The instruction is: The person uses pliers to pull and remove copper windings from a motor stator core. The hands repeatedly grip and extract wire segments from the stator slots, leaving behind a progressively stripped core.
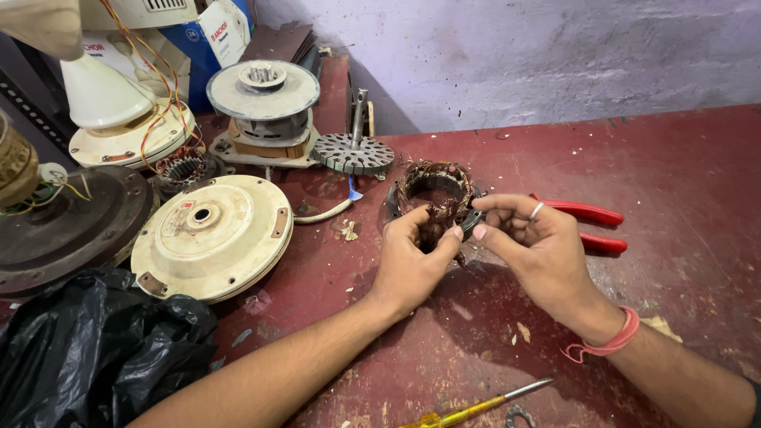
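I see my two hands working on a round motor ring (434,192) wrapped in old brown copper wire. It sits on the red worktop (682,158), near the middle, just in front of me. My left hand (408,261) is pinched on a clump of the wire at the front of the ring. My right hand (533,238) is pinched narrow too, with its fingertips on the same clump from the other side.

I think a few things could go wrong here. The wire looks thin and burnt, so it could snap if I pull hard, and short bits could fly off. The cut ends could poke my bare fingers. Nothing holds the ring down, so a hard tug could make it slide or tip up.

The red pliers (590,224) lie just behind my right hand. If my hand jerks back, I could knock them. The yellow screwdriver (476,408) lies near the front edge, close to my arms, and an elbow could push it off the worktop.

On the left a cream fan cover (212,235) sits close to my left arm. A black plastic bag (87,341) is beside it. More fan parts with loose wires (154,87) stand further back, well apart from my hands. Small scraps already lie about on the worktop.
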A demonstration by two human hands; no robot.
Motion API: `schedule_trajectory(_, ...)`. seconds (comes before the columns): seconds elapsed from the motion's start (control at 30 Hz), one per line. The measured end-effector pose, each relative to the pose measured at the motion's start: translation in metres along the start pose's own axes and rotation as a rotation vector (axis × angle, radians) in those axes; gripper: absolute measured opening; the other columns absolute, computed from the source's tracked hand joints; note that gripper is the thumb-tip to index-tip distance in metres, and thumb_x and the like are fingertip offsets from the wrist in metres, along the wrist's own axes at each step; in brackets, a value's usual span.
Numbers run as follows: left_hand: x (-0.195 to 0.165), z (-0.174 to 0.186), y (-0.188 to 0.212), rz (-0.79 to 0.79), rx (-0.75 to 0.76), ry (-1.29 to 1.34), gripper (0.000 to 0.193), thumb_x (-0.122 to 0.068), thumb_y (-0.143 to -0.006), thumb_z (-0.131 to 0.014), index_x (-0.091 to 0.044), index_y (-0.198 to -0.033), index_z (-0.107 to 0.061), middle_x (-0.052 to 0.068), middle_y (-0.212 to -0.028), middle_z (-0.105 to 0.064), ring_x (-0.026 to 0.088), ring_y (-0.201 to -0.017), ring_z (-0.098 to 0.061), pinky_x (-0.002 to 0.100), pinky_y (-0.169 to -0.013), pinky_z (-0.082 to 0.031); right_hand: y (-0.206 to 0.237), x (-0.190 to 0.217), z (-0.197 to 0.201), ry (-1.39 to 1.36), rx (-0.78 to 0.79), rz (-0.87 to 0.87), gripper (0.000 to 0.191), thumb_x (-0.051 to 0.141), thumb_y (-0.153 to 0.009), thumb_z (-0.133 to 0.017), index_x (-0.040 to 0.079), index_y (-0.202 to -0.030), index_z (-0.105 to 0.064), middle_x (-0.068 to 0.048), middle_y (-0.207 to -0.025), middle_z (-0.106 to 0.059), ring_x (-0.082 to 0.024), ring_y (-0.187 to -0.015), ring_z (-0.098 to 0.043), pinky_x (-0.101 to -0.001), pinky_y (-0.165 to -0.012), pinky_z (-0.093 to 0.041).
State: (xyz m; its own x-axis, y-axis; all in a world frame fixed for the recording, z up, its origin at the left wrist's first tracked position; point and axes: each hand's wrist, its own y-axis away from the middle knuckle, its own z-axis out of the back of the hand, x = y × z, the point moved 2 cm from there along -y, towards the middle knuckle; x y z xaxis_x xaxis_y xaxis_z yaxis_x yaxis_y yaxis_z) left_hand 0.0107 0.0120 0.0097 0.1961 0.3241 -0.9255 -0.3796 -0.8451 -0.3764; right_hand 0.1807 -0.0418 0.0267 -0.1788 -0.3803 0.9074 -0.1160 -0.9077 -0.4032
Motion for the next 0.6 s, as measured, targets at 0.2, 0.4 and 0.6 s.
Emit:
schedule_trajectory(0.2, 0.0013, 0.0004, 0.0002, 0.024, -0.015, -0.021, 0.01, -0.011, -0.094, -0.067, -0.001, -0.094, -0.068, -0.004, -0.076, -0.064, 0.002, -0.065, -0.053, 0.024, -0.056, -0.043, -0.0004, -0.0021, 0.0034, -0.039, -0.027, -0.094, 0.029, -0.002, -0.089, -0.071, -0.003, -0.118, -0.071, -0.004, -0.091, -0.071, -0.003, -0.071, -0.06, -0.0179, -0.054, -0.046)
schedule_trajectory(0.4, 0.0057, 0.0009, -0.0005, 0.023, -0.023, 0.007, 0.011, -0.011, -0.095, -0.066, -0.001, -0.096, -0.067, -0.003, -0.078, -0.065, 0.002, -0.067, -0.053, 0.024, -0.056, -0.043, -0.0005, -0.0015, 0.0019, -0.063, -0.041, -0.092, 0.029, -0.002, -0.089, -0.071, -0.003, -0.117, -0.071, -0.003, -0.091, -0.071, -0.002, -0.072, -0.06, -0.0171, -0.054, -0.045)
schedule_trajectory(0.6, 0.0063, 0.0016, -0.0014, 0.041, -0.016, -0.06, 0.014, -0.012, -0.097, -0.066, 0.002, -0.096, -0.066, 0.0, -0.078, -0.065, 0.004, -0.066, -0.054, 0.024, -0.055, -0.043, -0.0005, -0.0011, 0.0031, -0.036, -0.035, -0.104, 0.029, -0.001, -0.087, -0.07, 0.0, -0.116, -0.071, -0.001, -0.087, -0.071, -0.003, -0.068, -0.06, -0.0183, -0.052, -0.045)
